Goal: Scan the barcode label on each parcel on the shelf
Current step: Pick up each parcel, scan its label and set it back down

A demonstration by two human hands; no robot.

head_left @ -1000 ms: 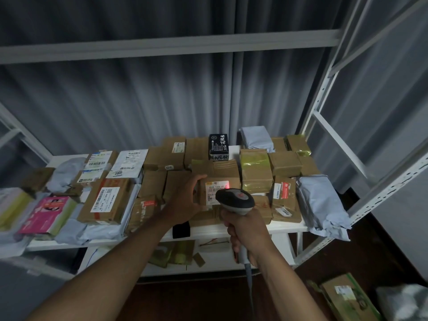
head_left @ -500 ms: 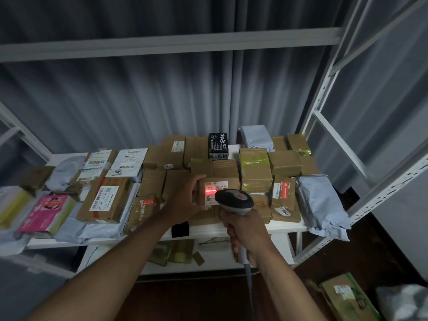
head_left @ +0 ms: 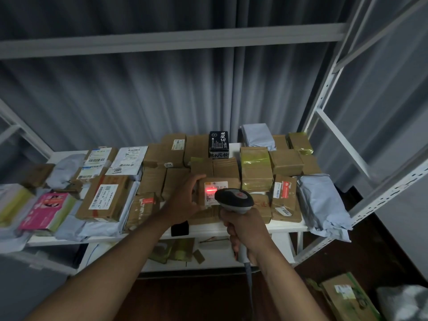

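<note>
A white metal shelf (head_left: 284,227) carries several parcels, mostly brown cardboard boxes. My left hand (head_left: 185,198) grips the left side of a small brown box (head_left: 232,181) near the shelf's front, tilting its white label (head_left: 214,189) toward me. A red scan line glows on that label. My right hand (head_left: 245,230) grips the handle of a grey barcode scanner (head_left: 234,200), whose head points at the label from just in front and hides its right part.
A black box (head_left: 218,144) stands behind, boxes in yellow-green tape (head_left: 256,167) to the right, and a grey mailer bag (head_left: 322,205) overhangs the shelf's right end. Labelled boxes and a pink pack (head_left: 47,209) lie left. A carton (head_left: 347,297) sits on the floor.
The red scan line has appeared and brightened on the label of the held box. Both hands have stayed almost where they were.
</note>
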